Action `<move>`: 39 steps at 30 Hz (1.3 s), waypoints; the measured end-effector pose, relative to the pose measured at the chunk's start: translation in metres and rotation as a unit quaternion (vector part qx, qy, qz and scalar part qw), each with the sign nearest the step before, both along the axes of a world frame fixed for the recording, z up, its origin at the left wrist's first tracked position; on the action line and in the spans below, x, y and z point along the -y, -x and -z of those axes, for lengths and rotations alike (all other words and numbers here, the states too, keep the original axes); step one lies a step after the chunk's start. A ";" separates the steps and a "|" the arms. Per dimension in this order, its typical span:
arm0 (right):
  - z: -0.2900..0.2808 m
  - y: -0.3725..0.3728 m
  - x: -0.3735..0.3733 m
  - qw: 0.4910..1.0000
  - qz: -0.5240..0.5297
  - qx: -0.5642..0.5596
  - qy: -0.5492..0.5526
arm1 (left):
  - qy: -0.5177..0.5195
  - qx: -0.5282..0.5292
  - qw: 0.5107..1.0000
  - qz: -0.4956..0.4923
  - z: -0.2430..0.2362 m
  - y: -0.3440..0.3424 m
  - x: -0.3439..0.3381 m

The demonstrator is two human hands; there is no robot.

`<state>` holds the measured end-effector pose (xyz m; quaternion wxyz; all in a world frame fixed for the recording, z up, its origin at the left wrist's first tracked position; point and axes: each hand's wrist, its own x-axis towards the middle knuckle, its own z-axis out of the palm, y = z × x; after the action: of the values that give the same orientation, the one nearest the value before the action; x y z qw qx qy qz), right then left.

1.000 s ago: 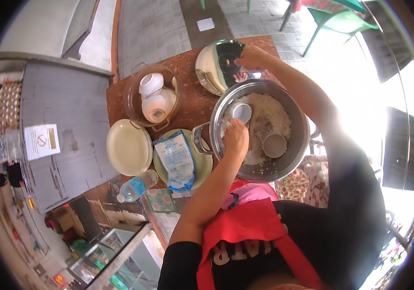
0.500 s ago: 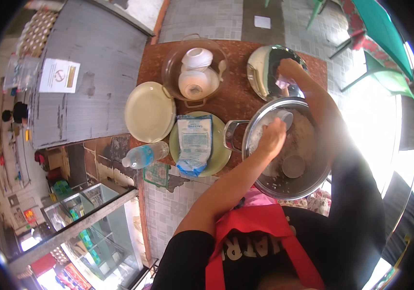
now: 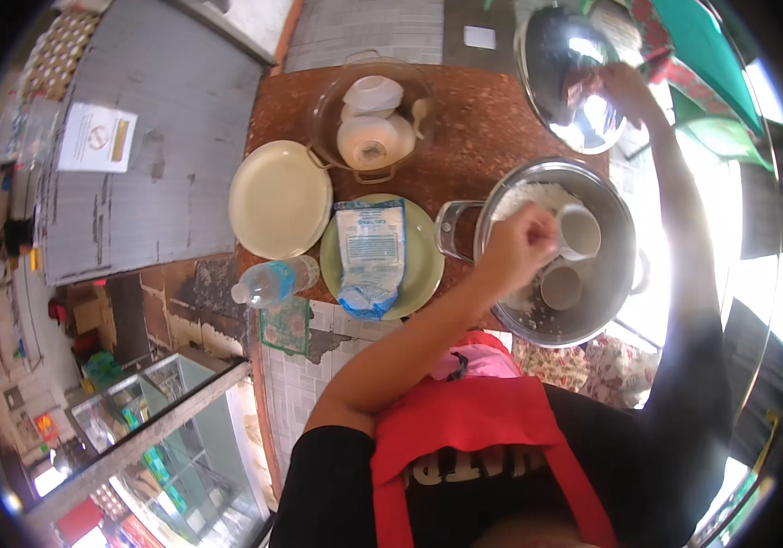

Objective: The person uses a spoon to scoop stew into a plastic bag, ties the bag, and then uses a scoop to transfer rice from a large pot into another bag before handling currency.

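My left hand (image 3: 526, 239) is closed on a white cup (image 3: 580, 232), tilted over a large metal pot (image 3: 624, 274). White grains that look like cooked rice (image 3: 542, 194) cover part of the pot's inside. A second cup (image 3: 561, 288) lies in the pot, below the first. Off to the far right, my right hand (image 3: 627, 93) grips a round shiny metal lid (image 3: 551, 68), holding it up on edge past the table's corner. Glare and reflections blur the exact grip on the lid.
Left of the pot, a blue-and-white packet (image 3: 370, 256) lies on a green plate (image 3: 426, 265). Beside it are a cream oval plate (image 3: 280, 199) and a plastic bottle (image 3: 274, 282). A clear brown pot (image 3: 325, 114) holds white bowls (image 3: 373, 142) and a spoon. Green chairs (image 3: 720, 142) stand beyond.
My right hand has lifted the lid from the table's far right part, moving it right and away. My left hand has turned the cup within the pot, so its opening now shows.
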<state>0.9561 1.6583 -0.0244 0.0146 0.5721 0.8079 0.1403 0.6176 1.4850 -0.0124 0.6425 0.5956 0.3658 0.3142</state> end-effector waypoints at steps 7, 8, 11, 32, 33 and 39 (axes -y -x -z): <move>-0.177 0.028 0.102 0.978 0.159 -0.127 0.042 | -0.090 0.030 0.972 -0.215 -0.014 0.110 -0.097; -0.183 0.038 0.123 0.993 0.091 -0.068 0.000 | -0.136 -0.009 0.967 -0.214 0.002 0.118 -0.119; -0.184 0.078 0.170 0.998 0.032 0.030 0.040 | -0.209 -0.094 0.945 -0.232 0.041 0.118 -0.163; -0.152 0.087 0.277 0.974 0.171 -0.119 0.089 | -0.249 -0.371 0.848 0.286 0.058 -0.027 0.003; -0.163 0.083 0.277 0.947 0.248 -0.186 0.090 | -0.227 -0.405 0.839 0.282 0.070 -0.046 0.005; -0.183 0.065 0.284 0.989 0.117 -0.086 -0.029 | -0.115 -0.453 0.884 -0.001 0.119 -0.112 0.014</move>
<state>0.8910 1.3739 0.1590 -0.0550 0.6726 0.7296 0.1111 0.7293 1.4705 -0.1317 0.3337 0.7421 0.5791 0.0504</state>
